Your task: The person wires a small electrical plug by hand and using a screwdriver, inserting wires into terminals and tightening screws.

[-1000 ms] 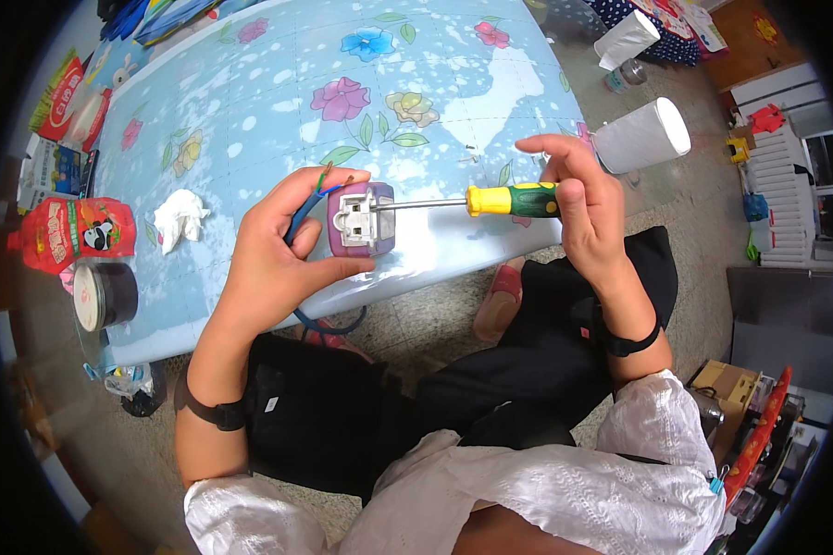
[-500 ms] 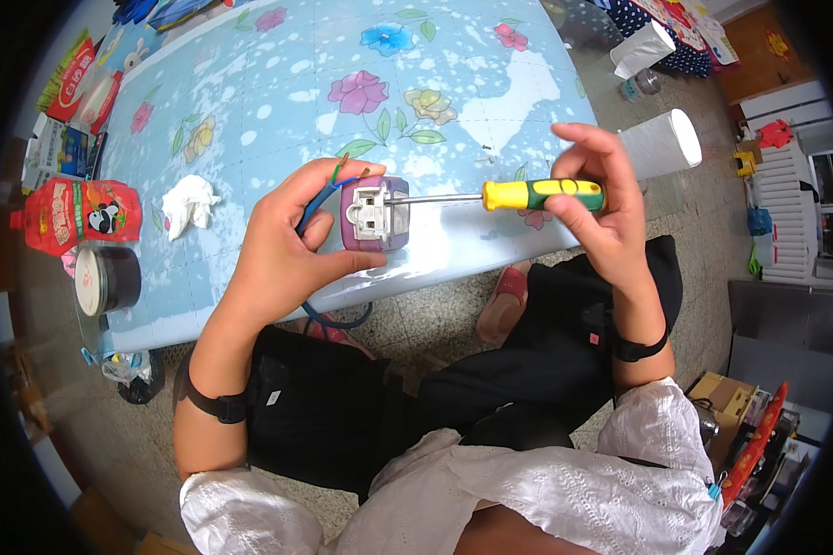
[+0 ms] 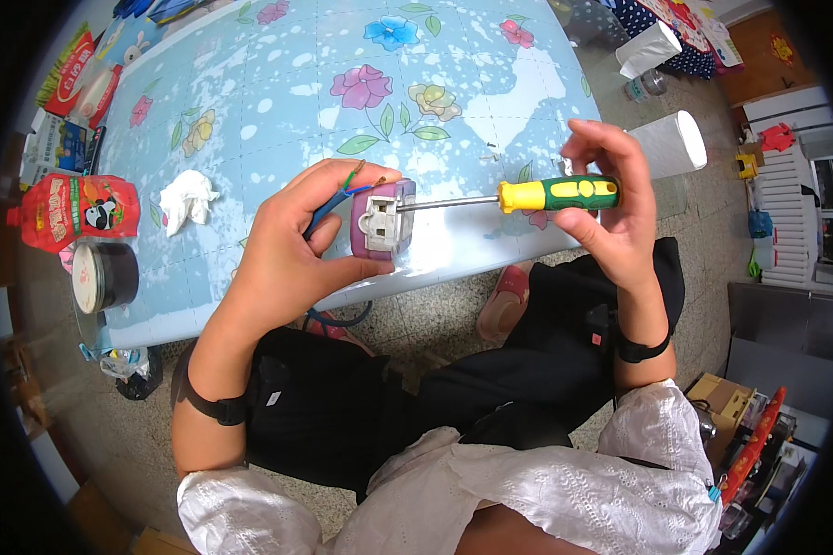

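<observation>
My left hand (image 3: 292,227) is closed around a small purple electrical socket (image 3: 368,233) with a white inner part that has two square openings. A blue cable (image 3: 326,211) runs through the same hand. Its stripped green-striped, blue and brown wire ends (image 3: 361,180) stick up by the index finger. My right hand (image 3: 611,208) grips a screwdriver (image 3: 565,192) by its yellow-and-green handle, thumb below and fingers behind. The shaft points left, and its tip meets the right side of the socket's white part. Whether the tip sits in a screw is too small to tell.
A flowered light-blue tablecloth (image 3: 287,120) covers the table ahead. On its left are a crumpled tissue (image 3: 188,201), a red pouch (image 3: 83,211) and a round lidded jar (image 3: 106,276). Small screws (image 3: 492,148) lie beyond my hands; a white paper roll (image 3: 671,143) stands right.
Both hands have shifted slightly right, with the socket and screwdriver. The socket has turned a little, and the screwdriver shaft now slants a bit more. Both grips stay.
</observation>
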Action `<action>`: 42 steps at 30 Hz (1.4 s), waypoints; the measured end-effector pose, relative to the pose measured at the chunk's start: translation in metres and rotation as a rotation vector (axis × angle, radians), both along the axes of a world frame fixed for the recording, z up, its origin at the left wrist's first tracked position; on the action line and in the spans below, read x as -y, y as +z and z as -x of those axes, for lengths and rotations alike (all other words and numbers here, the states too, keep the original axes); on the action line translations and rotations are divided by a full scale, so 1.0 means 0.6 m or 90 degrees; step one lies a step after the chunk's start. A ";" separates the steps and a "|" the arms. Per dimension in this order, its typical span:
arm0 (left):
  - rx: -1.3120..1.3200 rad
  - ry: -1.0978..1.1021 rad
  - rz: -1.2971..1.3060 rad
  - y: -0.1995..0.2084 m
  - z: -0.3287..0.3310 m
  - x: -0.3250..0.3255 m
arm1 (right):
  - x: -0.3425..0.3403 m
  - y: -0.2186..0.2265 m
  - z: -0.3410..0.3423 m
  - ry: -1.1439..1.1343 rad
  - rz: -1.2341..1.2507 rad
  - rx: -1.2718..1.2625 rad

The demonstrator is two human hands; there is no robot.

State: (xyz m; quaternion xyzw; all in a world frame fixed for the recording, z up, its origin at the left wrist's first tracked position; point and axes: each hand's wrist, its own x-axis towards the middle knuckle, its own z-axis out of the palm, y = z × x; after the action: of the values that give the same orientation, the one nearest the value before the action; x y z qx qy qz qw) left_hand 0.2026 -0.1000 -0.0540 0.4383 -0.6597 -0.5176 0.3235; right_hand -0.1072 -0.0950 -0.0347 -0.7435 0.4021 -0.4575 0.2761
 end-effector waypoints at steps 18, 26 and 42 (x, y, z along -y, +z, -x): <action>0.005 0.022 -0.042 -0.004 -0.007 0.005 | 0.011 -0.002 0.034 0.056 -0.257 -0.106; -0.076 0.018 -0.091 -0.012 0.016 -0.001 | 0.002 -0.083 -0.017 0.047 -0.440 0.082; -0.339 0.142 -0.252 -0.074 0.029 -0.019 | -0.002 -0.066 -0.059 0.033 -0.305 -0.035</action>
State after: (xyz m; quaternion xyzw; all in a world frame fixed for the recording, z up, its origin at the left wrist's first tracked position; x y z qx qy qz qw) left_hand 0.1852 -0.0884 -0.0984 0.4115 -0.3872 -0.6932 0.4474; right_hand -0.0718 -0.0940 -0.0746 -0.6790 0.4876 -0.3212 0.4450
